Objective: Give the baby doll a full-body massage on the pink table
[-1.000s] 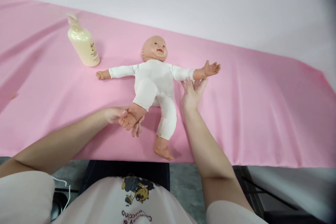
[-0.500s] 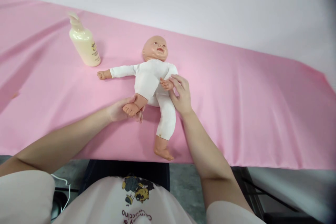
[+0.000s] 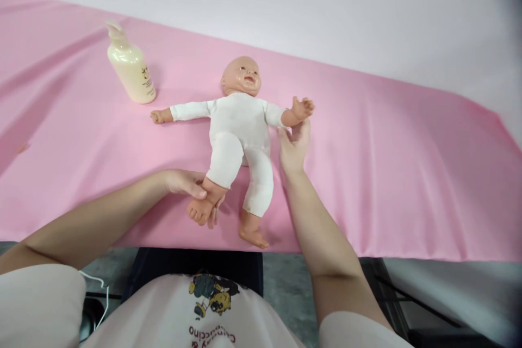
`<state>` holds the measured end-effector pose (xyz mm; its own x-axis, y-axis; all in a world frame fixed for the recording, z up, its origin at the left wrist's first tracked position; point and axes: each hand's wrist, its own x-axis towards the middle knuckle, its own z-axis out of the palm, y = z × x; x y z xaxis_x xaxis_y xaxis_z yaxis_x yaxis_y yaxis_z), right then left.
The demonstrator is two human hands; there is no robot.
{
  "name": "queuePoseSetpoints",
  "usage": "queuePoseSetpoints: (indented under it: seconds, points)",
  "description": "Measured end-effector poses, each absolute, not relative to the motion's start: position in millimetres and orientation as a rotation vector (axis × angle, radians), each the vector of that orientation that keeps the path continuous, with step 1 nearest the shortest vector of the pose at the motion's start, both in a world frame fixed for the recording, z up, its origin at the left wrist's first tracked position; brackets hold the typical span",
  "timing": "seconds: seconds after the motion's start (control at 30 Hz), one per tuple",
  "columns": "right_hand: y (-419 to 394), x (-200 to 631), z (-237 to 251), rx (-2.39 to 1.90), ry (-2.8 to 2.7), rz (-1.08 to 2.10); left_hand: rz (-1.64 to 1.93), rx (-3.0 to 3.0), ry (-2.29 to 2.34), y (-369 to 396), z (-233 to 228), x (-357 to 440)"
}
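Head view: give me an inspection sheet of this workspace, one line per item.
Surface: pink cloth covers the table, creased at the left, its front edge hanging toward the person.
Job's things: baby doll in a white suit lies face up, head away from the person, arms spread.
Clutter: cream pump bottle stands upright, left of the doll and apart from it.
Grippers: left hand grips the doll's lower leg just above the foot; right hand holds the doll's forearm from beneath, lifting it off the cloth.
Cables: white cable runs below the table edge at lower left.
Surroundings: plain pale wall behind; grey floor below.
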<state>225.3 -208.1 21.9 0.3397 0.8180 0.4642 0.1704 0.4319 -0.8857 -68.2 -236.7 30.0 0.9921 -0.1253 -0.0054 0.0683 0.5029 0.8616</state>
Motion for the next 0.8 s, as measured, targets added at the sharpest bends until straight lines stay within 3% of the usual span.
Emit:
queuePoseSetpoints:
  seconds: [0.43, 0.8]
  points:
    - [-180, 261, 0, -0.942, -0.225, 1.058, -0.330, 1.073, -0.055, -239, 40, -65]
    - [-185, 258, 3, -0.883, -0.307, 1.092, -0.403, 1.041, -0.028, -232, 39, -71]
